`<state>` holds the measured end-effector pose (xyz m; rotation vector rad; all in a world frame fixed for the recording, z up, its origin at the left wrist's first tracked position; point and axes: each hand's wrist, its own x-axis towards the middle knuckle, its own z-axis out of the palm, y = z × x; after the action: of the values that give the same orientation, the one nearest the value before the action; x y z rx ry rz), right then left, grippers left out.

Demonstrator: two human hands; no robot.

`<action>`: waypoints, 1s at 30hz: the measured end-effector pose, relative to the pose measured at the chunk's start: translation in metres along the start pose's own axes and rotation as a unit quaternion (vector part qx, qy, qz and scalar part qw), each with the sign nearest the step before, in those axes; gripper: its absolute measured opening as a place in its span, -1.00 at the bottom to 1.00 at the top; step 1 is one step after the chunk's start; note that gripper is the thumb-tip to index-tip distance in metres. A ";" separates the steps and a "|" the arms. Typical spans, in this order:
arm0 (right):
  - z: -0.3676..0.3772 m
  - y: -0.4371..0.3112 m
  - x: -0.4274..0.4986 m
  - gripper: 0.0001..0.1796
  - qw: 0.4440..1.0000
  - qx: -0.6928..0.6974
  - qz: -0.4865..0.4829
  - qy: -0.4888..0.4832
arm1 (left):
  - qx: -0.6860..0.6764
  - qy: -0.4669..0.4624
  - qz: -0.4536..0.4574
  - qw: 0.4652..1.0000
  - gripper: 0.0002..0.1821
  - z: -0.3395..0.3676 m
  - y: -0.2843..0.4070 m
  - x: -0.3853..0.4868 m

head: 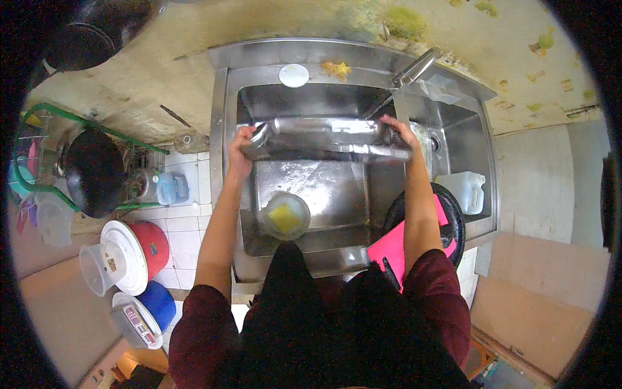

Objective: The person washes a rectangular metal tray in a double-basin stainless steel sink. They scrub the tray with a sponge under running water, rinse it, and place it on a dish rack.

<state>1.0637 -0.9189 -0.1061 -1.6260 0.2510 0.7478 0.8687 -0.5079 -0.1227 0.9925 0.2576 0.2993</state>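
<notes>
Both hands hold a wide, shiny metal tray or pan (325, 137) over the stainless steel sink (335, 194). My left hand (242, 146) grips its left end, and my right hand (401, 133) its right end; both are slightly blurred. Water from the faucet (418, 68) runs down behind the tray's right part. In the basin's lower left sits a round bowl (303, 221) of cloudy liquid with a yellow sponge (284, 218) in it. Under my right forearm, a bright pink board (388, 245) lies on a black round pan or lid (458, 226).
On the sink's back ledge are a white round lid (293, 76) and yellow scraps (336, 70). A whitish jug (464, 192) stands at right. To the left are a green-edged dish rack (136, 138), a black wok (95, 172), a blue bottle (166, 188) and red (154, 250) and blue (163, 304) buckets.
</notes>
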 end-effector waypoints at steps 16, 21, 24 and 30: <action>-0.090 -0.062 -0.001 -0.61 0.940 -0.079 -0.278 0.181 | 0.002 0.047 -0.202 0.978 -0.54 0.054 -0.086 -0.062; -0.057 -0.055 0.009 -0.50 0.929 -0.288 -0.192 0.131 | 0.165 0.084 -0.092 0.978 -0.45 0.051 -0.024 -0.065; -0.001 -0.047 -0.005 -0.43 0.751 -0.582 -0.274 0.152 | 0.124 0.056 -0.074 0.988 -0.42 0.050 0.007 -0.067; 0.073 -0.038 -0.085 -0.40 0.771 -0.542 -0.326 -0.075 | 0.089 0.140 -0.144 0.976 -0.76 0.023 0.020 -0.092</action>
<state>0.9962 -0.8631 -0.0269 -2.4812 -1.0267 0.4485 0.7888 -0.5486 -0.0871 1.0735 0.6873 0.1515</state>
